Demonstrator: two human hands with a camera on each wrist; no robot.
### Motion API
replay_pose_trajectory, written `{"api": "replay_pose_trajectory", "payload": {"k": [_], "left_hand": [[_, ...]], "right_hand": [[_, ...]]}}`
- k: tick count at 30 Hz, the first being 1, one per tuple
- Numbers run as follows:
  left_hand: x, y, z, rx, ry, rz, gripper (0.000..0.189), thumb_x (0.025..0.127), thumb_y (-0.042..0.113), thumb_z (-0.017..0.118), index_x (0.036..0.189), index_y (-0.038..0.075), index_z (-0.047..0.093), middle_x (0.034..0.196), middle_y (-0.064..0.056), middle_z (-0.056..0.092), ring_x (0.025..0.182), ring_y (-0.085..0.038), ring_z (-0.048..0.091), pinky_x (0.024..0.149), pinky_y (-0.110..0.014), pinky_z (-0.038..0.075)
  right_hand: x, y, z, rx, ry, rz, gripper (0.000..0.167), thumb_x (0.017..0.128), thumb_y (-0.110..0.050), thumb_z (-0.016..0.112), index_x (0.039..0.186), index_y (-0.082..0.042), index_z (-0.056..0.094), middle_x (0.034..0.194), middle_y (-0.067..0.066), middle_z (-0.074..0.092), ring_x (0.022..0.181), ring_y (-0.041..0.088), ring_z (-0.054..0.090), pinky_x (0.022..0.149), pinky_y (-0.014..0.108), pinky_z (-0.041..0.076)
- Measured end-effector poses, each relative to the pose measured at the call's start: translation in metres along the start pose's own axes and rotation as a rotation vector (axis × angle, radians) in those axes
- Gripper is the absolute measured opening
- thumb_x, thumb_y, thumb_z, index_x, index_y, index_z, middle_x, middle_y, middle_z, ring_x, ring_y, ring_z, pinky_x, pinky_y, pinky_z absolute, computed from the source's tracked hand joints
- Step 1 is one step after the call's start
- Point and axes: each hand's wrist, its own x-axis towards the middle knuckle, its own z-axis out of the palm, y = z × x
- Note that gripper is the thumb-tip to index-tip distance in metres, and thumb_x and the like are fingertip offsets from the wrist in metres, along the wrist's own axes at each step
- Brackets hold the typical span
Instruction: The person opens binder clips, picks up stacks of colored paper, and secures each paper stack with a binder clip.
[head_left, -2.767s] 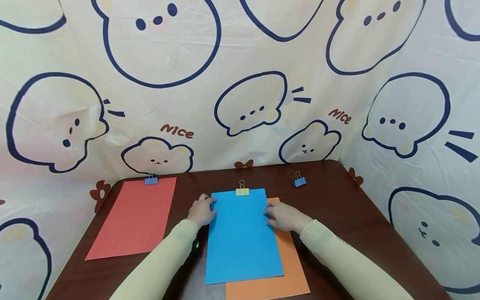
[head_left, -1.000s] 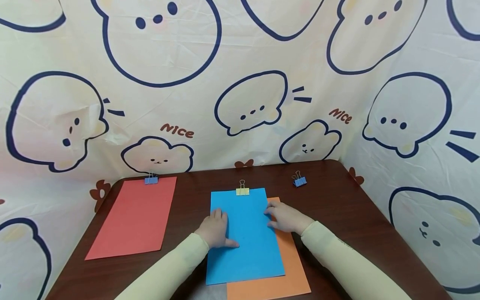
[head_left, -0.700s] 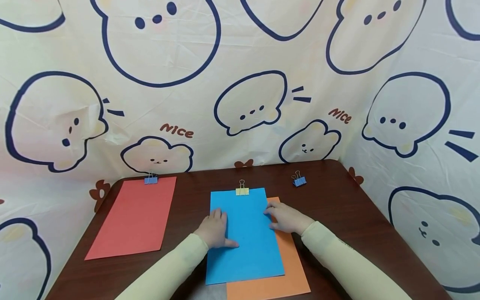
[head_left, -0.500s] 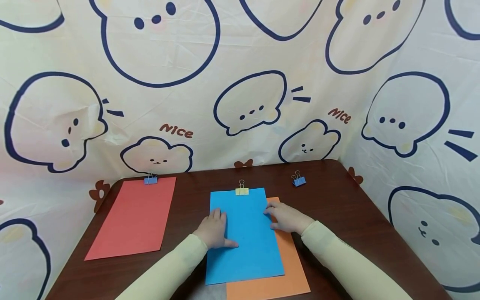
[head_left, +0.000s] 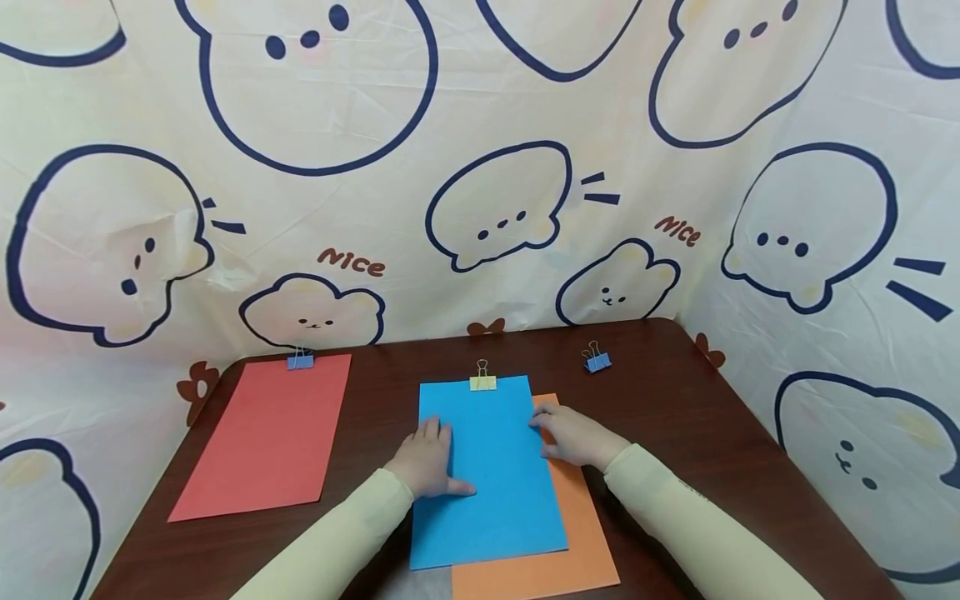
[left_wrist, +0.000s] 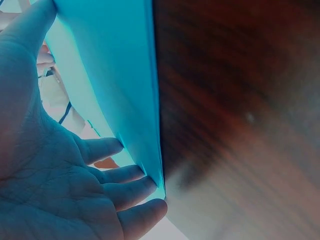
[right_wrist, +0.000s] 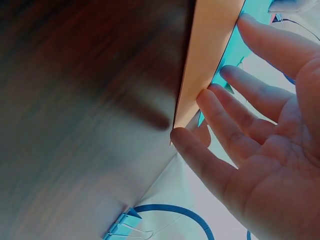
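Note:
A blue sheet of paper point(head_left: 502, 508) lies mid-table, partly covering an orange sheet point(head_left: 588, 533) that shows along its right and lower sides. At its top edge sits a yellow binder clip point(head_left: 483, 383). My left hand point(head_left: 426, 461) rests on the left part of the blue sheet, thumb spread inward; in the left wrist view its fingertips point(left_wrist: 145, 212) meet the paper near the edge. My right hand point(head_left: 577, 435) touches the blue sheet's right edge and the orange sheet with its fingertips. Loosely extended fingers point(right_wrist: 220, 117) show in the right wrist view.
On the left lies a red sheet point(head_left: 273, 442), with a blue binder clip point(head_left: 301, 362) at its top. Another blue binder clip point(head_left: 597, 362) lies loose at the back right of the dark wood table point(head_left: 697, 442). A patterned cloth point(head_left: 405, 225) hangs behind and beside the table.
My left hand has moved from the blue sheet's left edge inward onto its surface, with the thumb spread. Over the last second both hands look still. The right hand stays at the right edge.

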Motion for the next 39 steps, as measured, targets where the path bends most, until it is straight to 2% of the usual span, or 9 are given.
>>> {"api": "replay_pose_trajectory", "payload": {"k": [11, 39], "left_hand": [[-0.003, -0.004, -0.003, -0.028, -0.005, -0.012, 0.113, 0.074, 0.066, 0.083, 0.15, -0.007, 0.042, 0.157, -0.03, 0.04, 0.144, -0.047, 0.04, 0.111, -0.06, 0.044], [-0.012, -0.031, -0.008, -0.032, -0.005, -0.037, 0.111, 0.073, 0.059, 0.088, 0.15, -0.007, 0.041, 0.156, -0.031, 0.04, 0.144, -0.049, 0.04, 0.109, -0.062, 0.045]], "right_hand": [[0.0, -0.001, 0.001, -0.027, 0.023, 0.004, 0.046, 0.093, -0.016, 0.077, 0.133, 0.002, 0.065, 0.138, 0.017, 0.059, 0.124, 0.033, 0.061, 0.106, 0.047, 0.051], [0.0, -0.006, 0.0, -0.028, 0.008, 0.039, 0.043, 0.094, -0.018, 0.076, 0.131, 0.001, 0.067, 0.137, 0.015, 0.059, 0.125, 0.032, 0.06, 0.108, 0.046, 0.05]]}}
